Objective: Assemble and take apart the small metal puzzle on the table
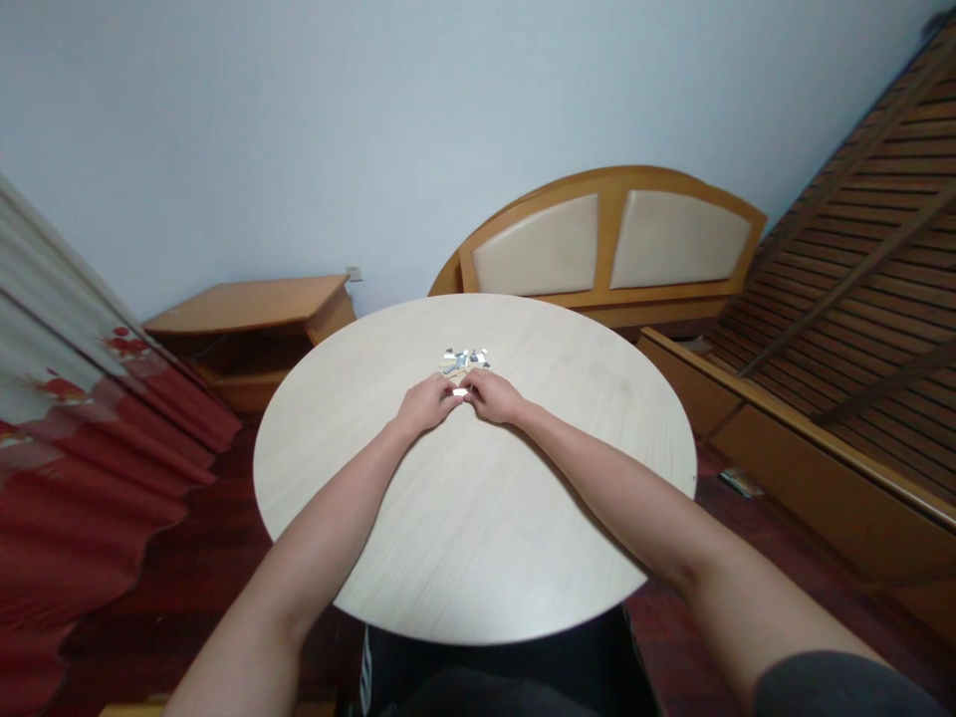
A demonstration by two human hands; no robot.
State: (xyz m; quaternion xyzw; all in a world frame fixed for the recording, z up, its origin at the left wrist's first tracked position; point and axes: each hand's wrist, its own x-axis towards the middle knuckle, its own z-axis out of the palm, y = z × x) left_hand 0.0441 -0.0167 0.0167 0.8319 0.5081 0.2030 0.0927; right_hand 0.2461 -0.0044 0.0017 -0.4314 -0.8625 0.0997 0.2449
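Note:
Both hands meet near the middle of a round pale wooden table (478,518). Between their fingertips is a small white piece (460,392), too small to make out its kind. My left hand (427,403) pinches it from the left, fingers closed. From the other side my right hand (493,395) grips it, its fingers also closed. Just beyond the fingers lies a loose cluster of small flat pieces (461,361) in white, grey-blue, dark and tan. Part of this cluster is hidden behind the hands.
A low wooden cabinet (254,304) stands at the back left, beside a red and white curtain (112,438). Behind the table is a headboard (608,189) with cream panels. A wooden bed frame with upright slats (858,249) fills the right side.

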